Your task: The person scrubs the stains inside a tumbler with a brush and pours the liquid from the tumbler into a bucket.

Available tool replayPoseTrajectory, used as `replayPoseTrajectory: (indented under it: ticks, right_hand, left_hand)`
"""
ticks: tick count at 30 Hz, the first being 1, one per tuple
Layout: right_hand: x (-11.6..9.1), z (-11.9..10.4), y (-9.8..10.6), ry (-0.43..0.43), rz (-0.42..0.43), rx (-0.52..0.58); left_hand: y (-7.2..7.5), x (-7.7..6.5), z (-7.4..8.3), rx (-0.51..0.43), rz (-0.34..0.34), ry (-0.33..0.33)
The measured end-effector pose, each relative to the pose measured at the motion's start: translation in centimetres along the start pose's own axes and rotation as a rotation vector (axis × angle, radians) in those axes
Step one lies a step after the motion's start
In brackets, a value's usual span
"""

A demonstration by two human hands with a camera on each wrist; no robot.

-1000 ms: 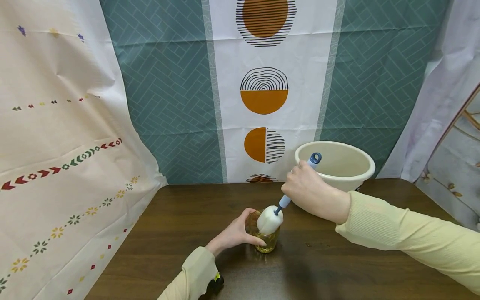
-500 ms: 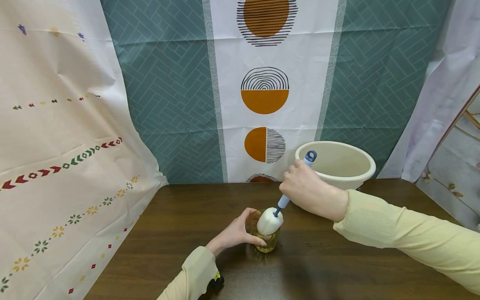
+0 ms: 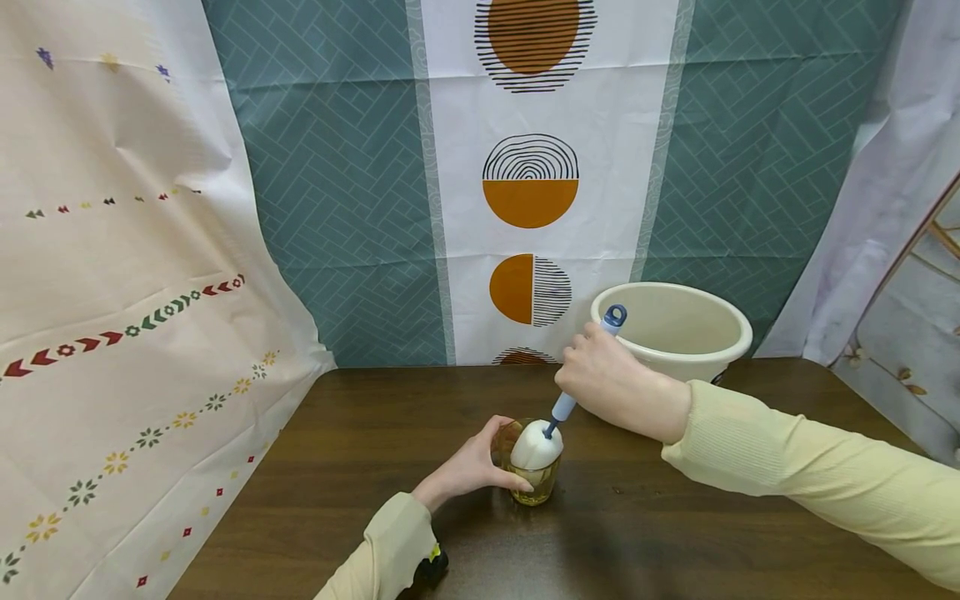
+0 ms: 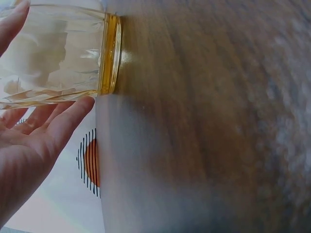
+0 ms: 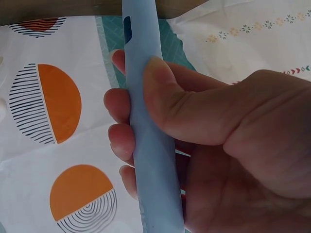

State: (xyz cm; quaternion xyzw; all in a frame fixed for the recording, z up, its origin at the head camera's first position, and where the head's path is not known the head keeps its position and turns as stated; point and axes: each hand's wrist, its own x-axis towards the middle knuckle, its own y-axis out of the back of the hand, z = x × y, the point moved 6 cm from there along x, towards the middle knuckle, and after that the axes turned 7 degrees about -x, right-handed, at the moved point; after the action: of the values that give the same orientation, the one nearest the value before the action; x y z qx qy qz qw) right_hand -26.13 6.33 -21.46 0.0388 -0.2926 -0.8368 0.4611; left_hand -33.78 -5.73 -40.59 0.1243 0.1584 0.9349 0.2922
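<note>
1. Amber glass (image 3: 536, 490) upright on the wooden table (image 3: 315, 500); left hand (image 3: 472, 467) grips its side between thumb and fingers, presumably steadying it.
2. White sponge head (image 3: 534, 450) sits tilted, partly inside the glass.
3. Right hand (image 3: 609, 379) wraps the blue handle (image 5: 154, 182), thumb laid over it, likely for control from above.
4. Cream basin (image 3: 686, 362) behind, perhaps leaving elbow room.

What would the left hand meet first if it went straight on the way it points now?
The amber glass: the left hand holds it between thumb and fingers, so going on would likely press straight against it. What it would meet beyond that is unclear in depth.
</note>
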Motion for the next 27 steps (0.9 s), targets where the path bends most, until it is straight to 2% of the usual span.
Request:
replayPoseTrajectory:
  ticks: [16, 27]
  right_hand:
    - [-0.1, -0.7, -0.9, 0.007, -0.002, 0.013]
    - [0.1, -1.3, -1.6, 0.016, -0.04, 0.012]
  left_hand:
    - [-0.1, 0.0, -0.2, 0.002, 0.003, 0.009]
    - [0.0, 0.0, -0.1, -0.009, -0.005, 0.013]
